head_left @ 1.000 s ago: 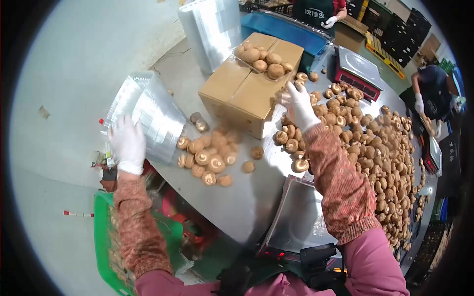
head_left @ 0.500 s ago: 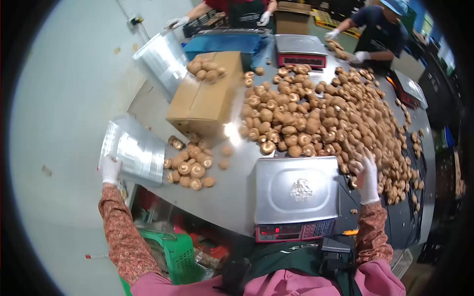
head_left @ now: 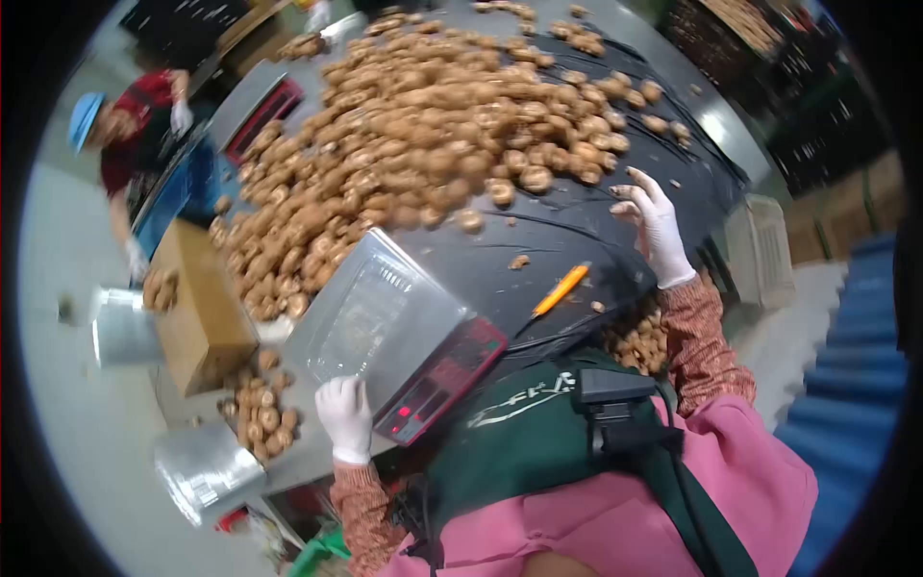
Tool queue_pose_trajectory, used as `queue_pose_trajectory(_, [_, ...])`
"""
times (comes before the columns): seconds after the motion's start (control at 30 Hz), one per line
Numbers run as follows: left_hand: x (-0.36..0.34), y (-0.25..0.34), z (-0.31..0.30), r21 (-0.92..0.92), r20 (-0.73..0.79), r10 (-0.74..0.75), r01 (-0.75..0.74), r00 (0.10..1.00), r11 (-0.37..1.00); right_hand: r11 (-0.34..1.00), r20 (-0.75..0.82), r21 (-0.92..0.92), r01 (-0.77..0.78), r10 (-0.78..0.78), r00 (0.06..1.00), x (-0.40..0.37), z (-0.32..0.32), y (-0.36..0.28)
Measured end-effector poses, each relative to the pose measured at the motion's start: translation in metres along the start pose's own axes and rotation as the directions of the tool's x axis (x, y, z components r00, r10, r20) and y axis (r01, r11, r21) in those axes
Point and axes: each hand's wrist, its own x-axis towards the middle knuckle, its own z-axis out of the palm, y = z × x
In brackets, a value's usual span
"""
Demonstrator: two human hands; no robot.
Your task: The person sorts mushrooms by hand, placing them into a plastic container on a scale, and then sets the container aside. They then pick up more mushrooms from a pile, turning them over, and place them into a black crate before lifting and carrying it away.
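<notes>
My left hand (head_left: pixel 345 415), in a white glove, is at the near left edge of the silver scale (head_left: pixel 370 317); its fingers are curled together, and whether they hold anything is hidden. Raised over the black sheet (head_left: pixel 577 231) at the right is my gloved right hand (head_left: pixel 654 216), its fingers apart and bent, with dark fingertips and nothing in them. A large heap of brown mushrooms (head_left: pixel 404 135) lies beyond the scale. Between the scale and my right hand is an orange-yellow cutter (head_left: pixel 561 290).
At the left stand a cardboard box (head_left: pixel 197 308) with mushrooms on top, a metal bucket (head_left: pixel 207 466) and a small mushroom pile (head_left: pixel 261 413). A co-worker (head_left: pixel 144 125) is at the upper left. A white crate (head_left: pixel 764 250) stands at right.
The view has swung to the right. My left hand has left the metal bucket and come to the scale. My right hand has moved off the mushroom heap, over the black sheet.
</notes>
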Motion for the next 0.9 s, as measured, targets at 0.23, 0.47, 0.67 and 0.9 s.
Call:
queue_pose_trajectory(0.23, [0.006, 0.040, -0.018, 0.081, 0.176, -0.171, 0.159, 0.969, 0.984, 0.992, -0.209, -0.038, -0.121, 0.110, 0.972, 0.023, -0.121, 0.042])
queue_pose_trajectory(0.47, [0.088, 0.114, -0.025, -0.163, 0.209, -0.271, 0.307, 0.940, 0.938, 0.971, -0.009, -0.229, -0.062, 0.062, 0.998, 0.114, -0.117, 0.083])
queue_pose_trajectory(0.67, [0.149, 0.176, 0.009, -0.182, 0.305, -0.093, 0.154, 0.948, 0.971, 0.657, 0.062, -0.711, 0.251, -0.297, 0.953, 0.218, -0.087, 0.099])
queue_pose_trajectory(0.9, [0.245, 0.243, 0.053, -0.242, 0.325, 0.194, -0.117, 0.926, 0.963, 0.347, 0.350, -0.859, 0.377, -0.141, 0.926, 0.287, -0.058, 0.090])
